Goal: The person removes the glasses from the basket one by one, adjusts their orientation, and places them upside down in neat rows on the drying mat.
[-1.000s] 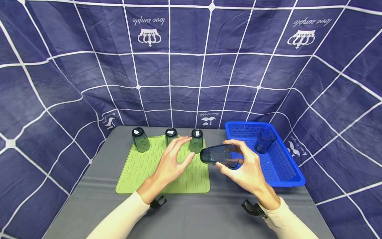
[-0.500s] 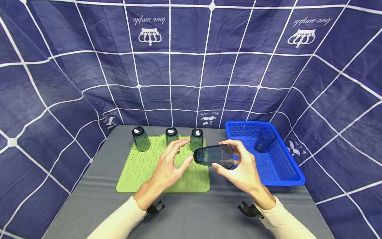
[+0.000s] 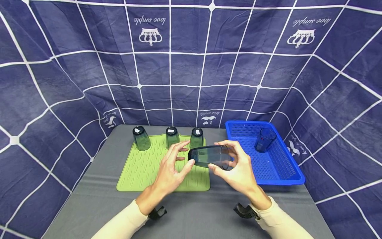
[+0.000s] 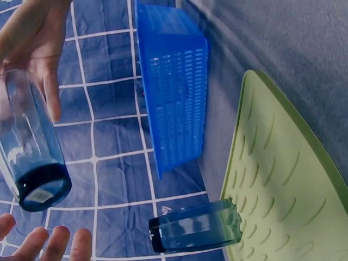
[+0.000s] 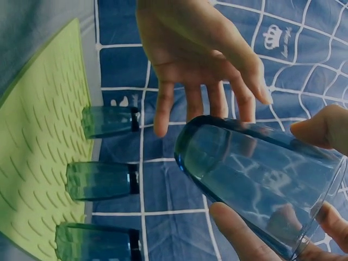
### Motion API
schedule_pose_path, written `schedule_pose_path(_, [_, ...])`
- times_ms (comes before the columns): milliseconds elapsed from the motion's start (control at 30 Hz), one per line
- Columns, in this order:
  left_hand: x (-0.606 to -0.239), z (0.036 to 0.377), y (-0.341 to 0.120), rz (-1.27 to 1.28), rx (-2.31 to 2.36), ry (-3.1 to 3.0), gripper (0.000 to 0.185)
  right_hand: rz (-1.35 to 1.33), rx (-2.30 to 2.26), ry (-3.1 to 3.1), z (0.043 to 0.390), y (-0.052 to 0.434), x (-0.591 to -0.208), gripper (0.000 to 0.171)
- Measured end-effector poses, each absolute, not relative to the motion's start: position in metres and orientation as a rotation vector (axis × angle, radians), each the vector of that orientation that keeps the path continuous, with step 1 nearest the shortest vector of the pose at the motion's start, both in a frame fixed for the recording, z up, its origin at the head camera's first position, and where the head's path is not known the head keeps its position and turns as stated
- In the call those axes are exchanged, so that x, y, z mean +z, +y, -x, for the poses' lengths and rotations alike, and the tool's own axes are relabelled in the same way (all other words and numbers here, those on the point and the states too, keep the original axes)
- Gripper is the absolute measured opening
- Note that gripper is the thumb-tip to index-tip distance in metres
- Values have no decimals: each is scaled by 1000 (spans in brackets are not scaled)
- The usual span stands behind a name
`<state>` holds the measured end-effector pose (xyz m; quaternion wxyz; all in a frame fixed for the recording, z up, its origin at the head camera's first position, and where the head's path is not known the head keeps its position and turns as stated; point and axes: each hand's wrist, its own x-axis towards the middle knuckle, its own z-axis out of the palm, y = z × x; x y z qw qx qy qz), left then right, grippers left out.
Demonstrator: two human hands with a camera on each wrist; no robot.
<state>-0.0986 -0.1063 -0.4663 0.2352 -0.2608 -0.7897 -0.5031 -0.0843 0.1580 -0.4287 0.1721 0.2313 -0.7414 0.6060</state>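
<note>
My right hand (image 3: 238, 167) grips a blue-grey drinking glass (image 3: 209, 156) near its rim, thumb on one side and fingers on the other. The glass lies nearly level, its dark base pointing left. My left hand (image 3: 170, 171) is spread around that base with fingers bent but not closed. A gap shows between the left fingertips (image 4: 57, 242) and the glass base (image 4: 44, 187) in the left wrist view. Behind the hands, three matching glasses stand upside down along the back of a green ridged mat (image 3: 134, 174): a left one (image 3: 142, 141), a middle one (image 3: 172, 136) and a right one (image 3: 196, 138).
A blue perforated plastic basket (image 3: 282, 182) sits to the right of the mat, with another glass (image 3: 265, 141) upright in its back right part. The grey tabletop (image 3: 206, 212) extends in front. A blue checked cloth (image 3: 185, 69) hangs behind and on both sides.
My right hand has carried the glass leftward, away from the basket, bringing its base between the left hand's thumb and fingers. The left hand has stayed nearly in place.
</note>
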Motion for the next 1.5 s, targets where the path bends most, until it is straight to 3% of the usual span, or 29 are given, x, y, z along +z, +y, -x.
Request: schedule_pose_path(1500, [-469, 96, -75, 714, -1995, -1834, 75, -678, 2164, -1816, 90, 134, -432, 71])
